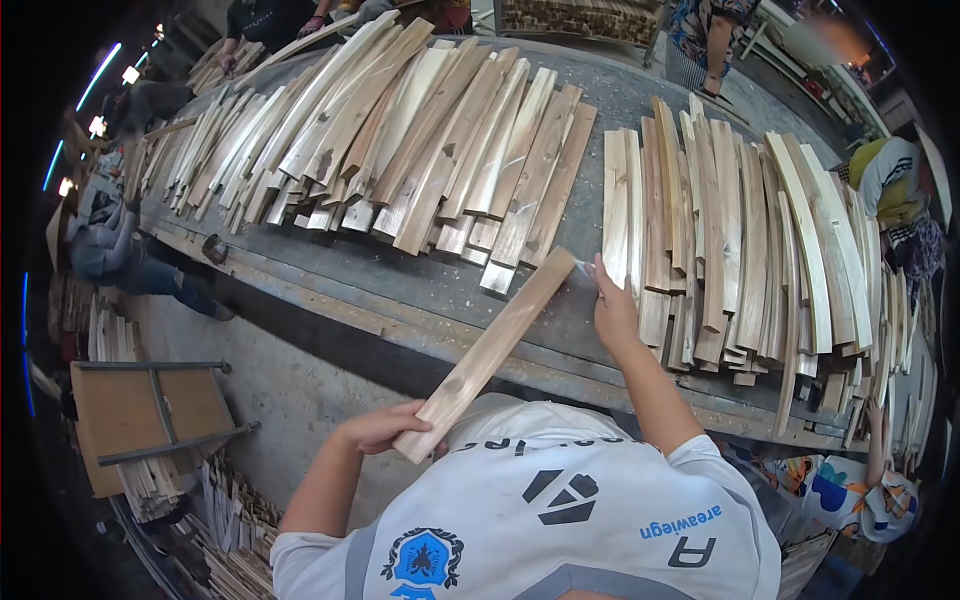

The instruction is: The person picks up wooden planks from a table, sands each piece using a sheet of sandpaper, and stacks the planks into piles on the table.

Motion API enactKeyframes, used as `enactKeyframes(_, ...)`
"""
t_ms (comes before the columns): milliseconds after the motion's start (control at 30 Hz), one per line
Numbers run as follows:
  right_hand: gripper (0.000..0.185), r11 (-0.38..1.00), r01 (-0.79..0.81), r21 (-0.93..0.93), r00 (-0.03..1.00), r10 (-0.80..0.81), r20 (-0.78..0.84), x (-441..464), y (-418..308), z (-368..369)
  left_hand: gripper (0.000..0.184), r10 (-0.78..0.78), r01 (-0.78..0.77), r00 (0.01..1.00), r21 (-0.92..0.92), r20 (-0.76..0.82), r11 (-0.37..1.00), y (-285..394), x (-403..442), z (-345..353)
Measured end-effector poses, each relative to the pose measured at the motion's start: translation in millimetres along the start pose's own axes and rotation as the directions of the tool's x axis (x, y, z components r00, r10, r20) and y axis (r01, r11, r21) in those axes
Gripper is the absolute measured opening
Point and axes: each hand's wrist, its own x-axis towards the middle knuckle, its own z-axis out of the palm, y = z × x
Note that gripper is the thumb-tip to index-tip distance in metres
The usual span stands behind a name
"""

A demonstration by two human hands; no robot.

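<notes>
My left hand (383,428) grips the near end of a wooden plank (490,355), its fingers wrapped around the edge. The plank slants up and away from my body, its far end over the metal-topped table (590,215). Beside that far end is my right hand (615,308), fingers forward and close together. A small pale-blue object (582,268) shows between its fingertips and the plank's end, too small to name. Left of the plank lies a wide row of similar planks (440,160). Another row of planks (720,230) lies to the right of my right hand.
Wooden boards edge the table (330,308). On the floor to the left stands a brown panel with a metal frame (155,415), with stacked wood strips (235,525) below. A person in patterned clothing (840,490) is at the right; other people stand around the table.
</notes>
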Motion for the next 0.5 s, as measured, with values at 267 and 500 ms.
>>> enactKeyframes(267, 0.069, 0.877, 0.395, -0.274, 0.905, -0.32, 0.279, -22, -19, 53, 0.057, 0.328, 0.008, 0.916, 0.829, -0.23, 0.559, 13, -19, 5)
enactKeyframes(500, 0.075, 0.97, 0.129, 0.208, 0.945, -0.057, -0.322, -17, -41, -72, 0.043, 0.119, -0.125, 0.992, 0.23, 0.039, 0.965, 32, 19, 8)
